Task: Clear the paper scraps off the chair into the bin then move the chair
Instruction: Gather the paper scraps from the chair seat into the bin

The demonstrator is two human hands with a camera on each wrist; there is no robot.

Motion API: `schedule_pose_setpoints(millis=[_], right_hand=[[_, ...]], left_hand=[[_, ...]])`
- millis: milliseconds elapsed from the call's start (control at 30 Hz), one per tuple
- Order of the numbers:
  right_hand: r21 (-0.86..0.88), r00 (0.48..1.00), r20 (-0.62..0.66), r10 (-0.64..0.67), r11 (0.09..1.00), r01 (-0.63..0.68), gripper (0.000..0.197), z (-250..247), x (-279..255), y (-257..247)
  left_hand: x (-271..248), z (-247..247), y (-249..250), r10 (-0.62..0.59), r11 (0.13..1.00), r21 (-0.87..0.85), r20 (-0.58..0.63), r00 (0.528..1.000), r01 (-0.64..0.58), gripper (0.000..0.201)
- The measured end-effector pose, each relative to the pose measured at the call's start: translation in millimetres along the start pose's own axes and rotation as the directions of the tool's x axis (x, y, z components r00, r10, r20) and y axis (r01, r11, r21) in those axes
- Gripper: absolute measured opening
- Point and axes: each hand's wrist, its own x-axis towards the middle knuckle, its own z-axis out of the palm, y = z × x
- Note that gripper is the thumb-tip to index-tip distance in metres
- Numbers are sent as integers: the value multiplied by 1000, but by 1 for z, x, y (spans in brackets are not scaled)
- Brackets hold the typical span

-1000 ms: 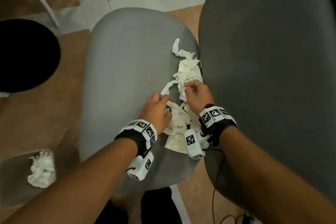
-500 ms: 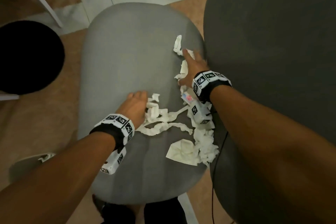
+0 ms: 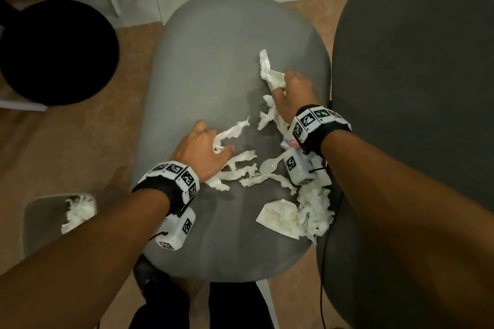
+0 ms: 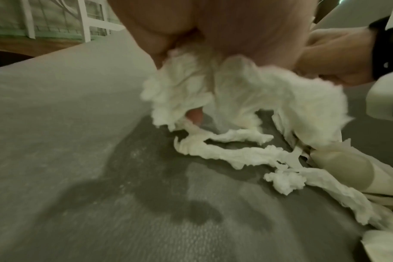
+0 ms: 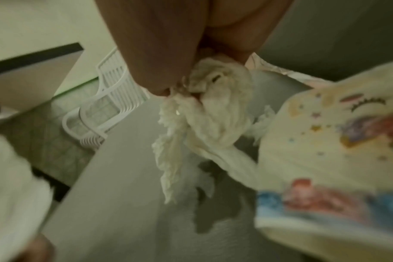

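Observation:
White paper scraps [image 3: 248, 176] lie strewn over the right half of the grey chair seat [image 3: 208, 67]. My left hand [image 3: 213, 147] rests mid-seat, fingers curled round a bunch of torn strips [image 4: 191, 85]. Farther back, my right hand [image 3: 283, 83] grips a crumpled scrap [image 3: 270, 75]; the right wrist view shows the wad [image 5: 213, 106] bunched in its fingers. A larger heap of scraps [image 3: 312, 205] sits at the seat's near right edge. The bin [image 3: 37, 222] stands on the floor at lower left with scraps [image 3: 77, 211] inside.
A dark grey chair back [image 3: 414, 115] rises along the seat's right side. A black round stool [image 3: 53, 51] stands at the left. A white plastic spoon [image 3: 270, 165] and a colourful printed paper [image 5: 325, 141] lie among the scraps. A white plastic chair [image 5: 110, 99] is beyond.
Both hands were together over the pile a second ago. The right hand has reached to the far scraps and closed on one; the left has drawn strips leftward.

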Motion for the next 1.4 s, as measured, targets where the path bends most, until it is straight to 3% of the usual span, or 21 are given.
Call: schedule_pose_setpoints(millis=[67, 167, 267, 333, 467, 567, 667, 800, 933, 1133, 1200, 1300, 1400], right_hand=[[143, 999, -19, 39, 989, -36, 20, -4, -7, -9], [299, 996, 16, 90, 950, -91, 21, -3, -17, -20], [335, 995, 66, 74, 938, -92, 16, 3, -27, -31], [349, 993, 95, 69, 932, -99, 21, 7, -35, -40], [370, 992, 120, 48, 925, -90, 19, 13, -50, -59], [393, 990, 131, 47, 915, -95, 14, 19, -62, -78], [391, 984, 176, 39, 914, -106, 14, 31, -78, -104], [382, 965, 263, 5, 918, -109, 10, 57, -101, -151], [377, 941, 333, -60, 923, -74, 30, 100, -128, -209], [293, 852, 512, -112, 955, -51, 30, 194, -175, -298], [266, 822, 563, -88, 961, -80, 27, 232, -190, -322], [235, 775, 630, -51, 964, -128, 33, 285, -208, -347], [134, 711, 703, 17, 979, -155, 36, 330, -218, -364]], left_hand=[[-5, -1, -2, -6, 998, -63, -6, 1000, 5, 11], [-12, -5, -9, -61, 988, -140, 19, 998, 63, 41], [-24, -10, -14, -42, 989, -142, -94, 995, 29, 15], [-33, -15, -16, -91, 988, -138, -150, 984, 70, 30], [-42, -20, -25, -138, 942, -330, -225, 965, 58, 55], [-52, -22, -35, -194, 898, -434, -246, 950, 71, 58], [-70, -28, -55, -328, 846, -504, -240, 914, 171, 58], [-103, -39, -105, -510, 766, -535, -166, 844, 358, 54], [-135, -33, -178, -592, 662, -659, -169, 788, 356, 48], [-186, -25, -282, -682, 510, -715, 3, 732, 478, 6], [-200, -14, -317, -695, 499, -716, 5, 719, 488, 18], [-216, 4, -360, -750, 547, -597, -37, 660, 587, 39], [-223, 33, -398, -717, 522, -664, -2, 697, 535, 47]])
